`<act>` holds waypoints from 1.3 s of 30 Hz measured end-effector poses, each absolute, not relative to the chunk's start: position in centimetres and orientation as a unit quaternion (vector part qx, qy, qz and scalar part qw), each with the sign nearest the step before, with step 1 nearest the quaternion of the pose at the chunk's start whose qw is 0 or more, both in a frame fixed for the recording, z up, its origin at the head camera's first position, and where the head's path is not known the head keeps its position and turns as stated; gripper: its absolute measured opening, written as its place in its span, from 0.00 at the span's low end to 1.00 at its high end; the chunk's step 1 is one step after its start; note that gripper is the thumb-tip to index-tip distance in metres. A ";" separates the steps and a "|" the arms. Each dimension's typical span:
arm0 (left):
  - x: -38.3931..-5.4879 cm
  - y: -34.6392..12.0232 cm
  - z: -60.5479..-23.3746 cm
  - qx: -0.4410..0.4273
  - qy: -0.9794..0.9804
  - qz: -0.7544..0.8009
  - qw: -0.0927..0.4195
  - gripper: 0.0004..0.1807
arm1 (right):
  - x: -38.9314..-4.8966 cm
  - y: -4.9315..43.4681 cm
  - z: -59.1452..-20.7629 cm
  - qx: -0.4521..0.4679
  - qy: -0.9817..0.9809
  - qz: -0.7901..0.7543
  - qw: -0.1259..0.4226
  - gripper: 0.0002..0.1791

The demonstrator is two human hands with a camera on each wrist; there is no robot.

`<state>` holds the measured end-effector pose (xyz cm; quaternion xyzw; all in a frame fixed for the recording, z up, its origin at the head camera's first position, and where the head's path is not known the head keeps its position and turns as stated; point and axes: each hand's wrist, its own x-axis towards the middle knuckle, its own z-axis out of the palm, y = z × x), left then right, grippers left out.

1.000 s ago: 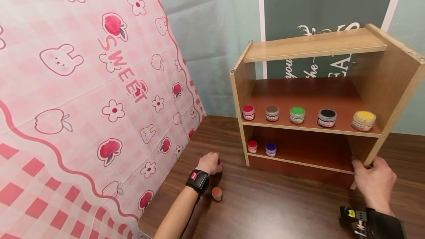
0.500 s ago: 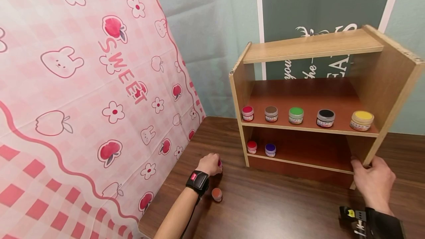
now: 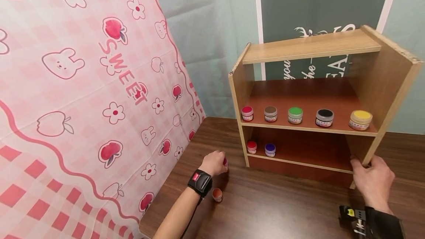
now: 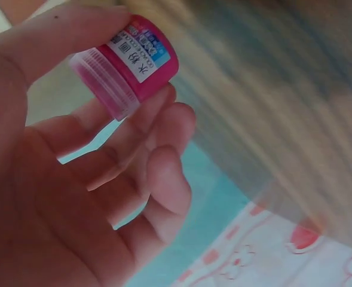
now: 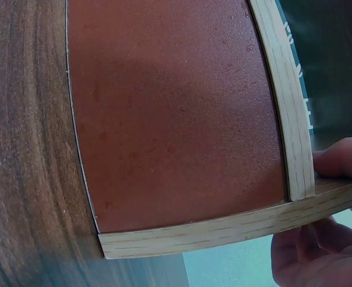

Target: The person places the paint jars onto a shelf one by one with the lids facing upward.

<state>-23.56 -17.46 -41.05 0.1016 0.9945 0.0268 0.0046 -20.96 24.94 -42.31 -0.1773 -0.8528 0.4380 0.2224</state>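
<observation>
My left hand (image 3: 214,163) pinches a magenta paint jar (image 4: 143,57) between thumb and fingers, close over the table left of the shelf. In the left wrist view the jar is tilted, with a printed label on its side and a clear ridged lid. My right hand (image 3: 374,180) grips the lower front edge of the right side panel of the wooden shelf (image 3: 308,130), thumb on the inner face and fingers outside. Just below my left hand, an orange-brown paint jar (image 3: 217,194) stands on the table.
On the middle board stand red, brown (image 3: 270,114), green (image 3: 295,115), black (image 3: 324,117) and yellow jars (image 3: 360,120). A red jar (image 3: 251,147) and a purple jar (image 3: 270,150) are on the lower board. A pink patterned cloth (image 3: 99,113) borders the table (image 3: 275,209) at left.
My left hand has moved slightly right toward the shelf with the magenta jar. My right hand keeps its grip on the side panel. The view has shifted a little.
</observation>
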 end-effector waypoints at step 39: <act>-22.4 -1.0 -35.1 0.319 0.943 -0.068 -0.067 0.11 | -20.4 24.5 -42.8 -0.163 -0.855 0.420 0.257 0.14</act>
